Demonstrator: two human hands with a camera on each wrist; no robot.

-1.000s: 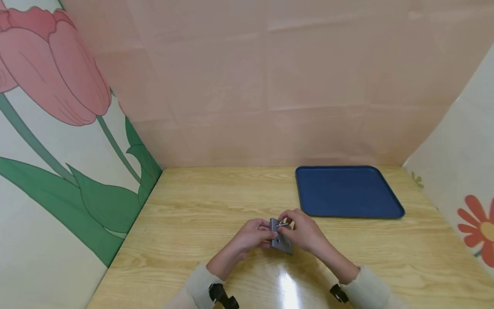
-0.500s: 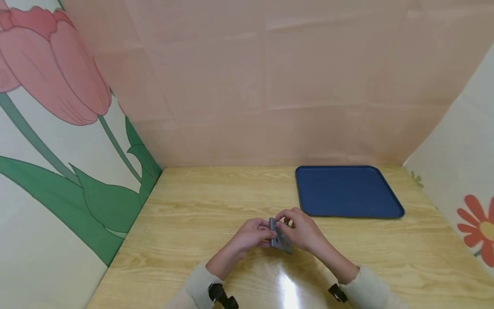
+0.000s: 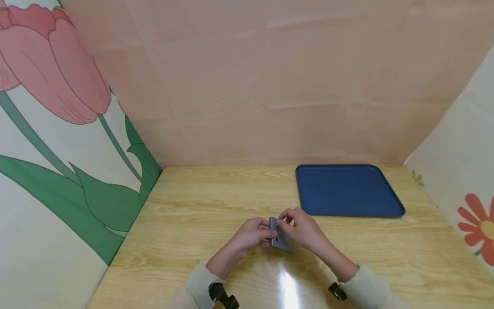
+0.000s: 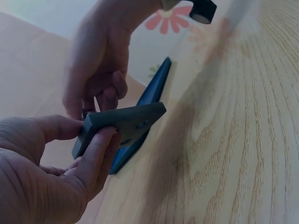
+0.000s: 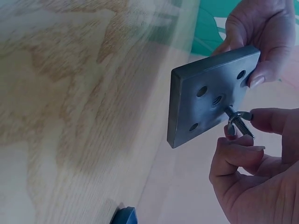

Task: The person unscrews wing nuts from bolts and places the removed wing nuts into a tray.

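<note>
I watch the right hand [image 5: 261, 170] pinch a wing nut [image 5: 237, 117] partway along a screw [image 5: 246, 129] standing from the grey plate [image 5: 208, 114]; its fingertips now cover metal that showed in the head view a second ago. I read that as a turn of the nut. The left hand [image 3: 250, 234] grips the plate's edge, nearly unmoved, over the table [image 3: 216, 189], nearer me than the blue tray [image 3: 349, 191].

A pale, wood-grained worktop [image 3: 193, 193] is enclosed by upright surfaces on three sides. The back wall [image 3: 262, 86] is covered in creased, pinkish-beige sheeting. The white left wall [image 3: 50, 227] is decorated with a large pink tulip [image 3: 54, 68] and green leaves [image 3: 115, 201]; the white right wall [image 3: 463, 137], with a red flower [image 3: 472, 214]. Light is reflected from the worktop as a bright streak [image 3: 288, 289].
</note>
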